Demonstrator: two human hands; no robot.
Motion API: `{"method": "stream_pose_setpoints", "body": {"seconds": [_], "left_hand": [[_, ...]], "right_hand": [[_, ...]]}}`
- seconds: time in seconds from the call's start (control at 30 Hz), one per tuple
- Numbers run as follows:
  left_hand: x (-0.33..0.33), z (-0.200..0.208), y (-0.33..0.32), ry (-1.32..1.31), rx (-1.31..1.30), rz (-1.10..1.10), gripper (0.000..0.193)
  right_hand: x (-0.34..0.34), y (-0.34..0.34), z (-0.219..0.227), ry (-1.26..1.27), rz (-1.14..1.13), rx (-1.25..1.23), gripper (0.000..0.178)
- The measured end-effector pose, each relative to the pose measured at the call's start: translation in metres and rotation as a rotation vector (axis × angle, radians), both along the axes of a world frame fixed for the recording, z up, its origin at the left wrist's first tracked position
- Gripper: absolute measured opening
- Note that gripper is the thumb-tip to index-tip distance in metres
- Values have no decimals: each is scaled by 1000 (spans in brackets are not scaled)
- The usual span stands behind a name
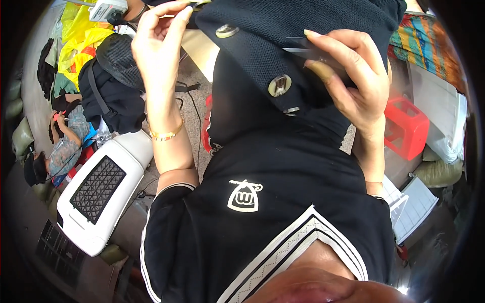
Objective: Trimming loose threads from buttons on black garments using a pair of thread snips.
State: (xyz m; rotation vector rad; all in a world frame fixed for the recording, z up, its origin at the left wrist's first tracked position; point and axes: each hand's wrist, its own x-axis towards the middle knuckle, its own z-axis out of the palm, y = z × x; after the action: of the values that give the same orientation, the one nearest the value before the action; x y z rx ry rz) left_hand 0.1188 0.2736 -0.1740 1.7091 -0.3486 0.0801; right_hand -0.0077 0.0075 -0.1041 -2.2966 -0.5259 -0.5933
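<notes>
A dark knitted garment with large pale-rimmed buttons lies over my lap at the top of the view. My left hand is at its left edge, thumb and forefinger pinched together beside a button; what lies between the fingertips is too small to make out. Over the garment's right part, my right hand is closed around thread snips, their thin blades pointing left. Something yellowish covers the right thumb's tip. Two more buttons, an upper one and a lower one, show between the hands.
A white chair-like item with a black mesh panel stands at left, below a black bag and yellow plastic bags. Another person sits far left. At right are a red plastic stool and a translucent bin.
</notes>
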Motion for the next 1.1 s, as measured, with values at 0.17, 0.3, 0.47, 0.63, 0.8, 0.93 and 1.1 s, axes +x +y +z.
{"method": "stream_pose_setpoints", "body": {"seconds": [0.17, 0.3, 0.47, 0.63, 0.8, 0.93, 1.1], "left_hand": [[-17, 42, 6, -40, 131, -330, 15], [-16, 32, 4, -38, 185, -358, 17], [-21, 37, -3, 88, 78, -444, 20], [-21, 35, 2, 34, 147, -473, 25], [-26, 43, -1, 13, 75, -523, 30], [-30, 47, -5, 144, 0, -426, 32], [-25, 43, -3, -97, 201, -445, 20]], "right_hand": [[4, 4, 2, 45, -11, 32, 39], [5, 3, -1, 91, -19, 6, 43], [18, -5, -6, 28, -78, -52, 41], [16, 20, 24, 133, -290, -92, 35], [15, 20, 23, 130, -281, -85, 36], [13, 21, 24, 167, -264, -26, 36], [13, 8, 14, 126, 1, -58, 40]]}}
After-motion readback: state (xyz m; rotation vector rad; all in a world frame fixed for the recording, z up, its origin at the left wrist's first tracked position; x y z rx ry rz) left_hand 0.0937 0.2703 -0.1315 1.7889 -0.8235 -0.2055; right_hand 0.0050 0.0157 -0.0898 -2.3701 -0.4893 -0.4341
